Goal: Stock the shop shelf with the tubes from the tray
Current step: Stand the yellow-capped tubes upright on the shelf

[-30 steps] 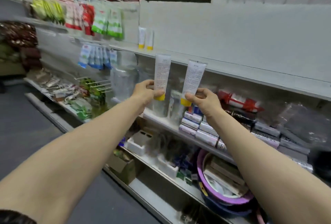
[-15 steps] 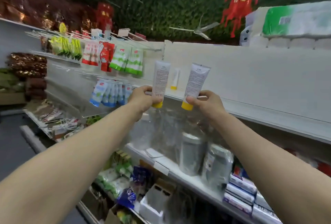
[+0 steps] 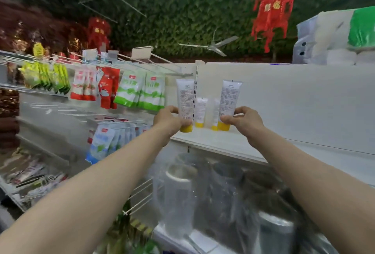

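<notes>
The left hand (image 3: 167, 119) pinches the left tube (image 3: 185, 99) just above its yellow cap, fingers curled round its lower end, and holds it upright, cap down, over the front of the white shelf (image 3: 223, 142). The right hand (image 3: 243, 120) pinches the right tube (image 3: 230, 97) likewise; its cap may touch the shelf, though blur hides the contact. Between them, two standing tubes (image 3: 200, 109) sit farther back.

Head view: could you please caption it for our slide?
Left hand holds one tube, right hand another tube, at the shelf.
</notes>
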A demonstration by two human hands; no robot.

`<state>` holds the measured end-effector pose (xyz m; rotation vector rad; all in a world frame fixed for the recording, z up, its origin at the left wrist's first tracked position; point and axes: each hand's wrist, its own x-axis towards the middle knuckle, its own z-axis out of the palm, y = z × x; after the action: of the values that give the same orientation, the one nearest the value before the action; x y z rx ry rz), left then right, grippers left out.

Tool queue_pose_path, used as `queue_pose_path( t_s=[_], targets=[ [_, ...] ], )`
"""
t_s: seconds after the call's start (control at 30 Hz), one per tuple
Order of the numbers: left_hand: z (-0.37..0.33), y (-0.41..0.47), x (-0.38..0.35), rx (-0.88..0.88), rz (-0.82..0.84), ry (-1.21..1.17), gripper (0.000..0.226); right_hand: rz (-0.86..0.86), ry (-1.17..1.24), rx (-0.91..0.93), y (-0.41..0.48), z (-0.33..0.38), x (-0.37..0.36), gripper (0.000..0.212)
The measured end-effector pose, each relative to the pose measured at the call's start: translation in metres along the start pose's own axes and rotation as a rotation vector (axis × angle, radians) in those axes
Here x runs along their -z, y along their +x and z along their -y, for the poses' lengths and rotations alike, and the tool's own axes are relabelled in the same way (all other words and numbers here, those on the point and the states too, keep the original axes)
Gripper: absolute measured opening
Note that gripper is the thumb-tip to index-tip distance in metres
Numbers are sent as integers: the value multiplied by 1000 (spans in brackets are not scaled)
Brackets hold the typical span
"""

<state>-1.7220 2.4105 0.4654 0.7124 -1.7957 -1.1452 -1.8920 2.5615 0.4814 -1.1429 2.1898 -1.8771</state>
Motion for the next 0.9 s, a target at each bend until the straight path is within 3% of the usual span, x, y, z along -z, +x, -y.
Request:
queue_pose_path(
  t_s=[0.17, 0.5, 0.7, 0.9],
  targets=[
    [27, 71, 5, -33, 78, -9, 37, -67, -99, -12, 35, -7, -46, 38],
    [57, 185, -24, -91, 321, 84, 34, -331, -210, -210, 86, -38, -89, 38],
    [77, 210, -62, -48, 419, 95, 42, -347, -311, -262, 111, -59, -106, 36],
    [78, 229, -82, -47, 403, 132, 42, -300, -353, -257, 136, -69, -105, 35]
  ],
)
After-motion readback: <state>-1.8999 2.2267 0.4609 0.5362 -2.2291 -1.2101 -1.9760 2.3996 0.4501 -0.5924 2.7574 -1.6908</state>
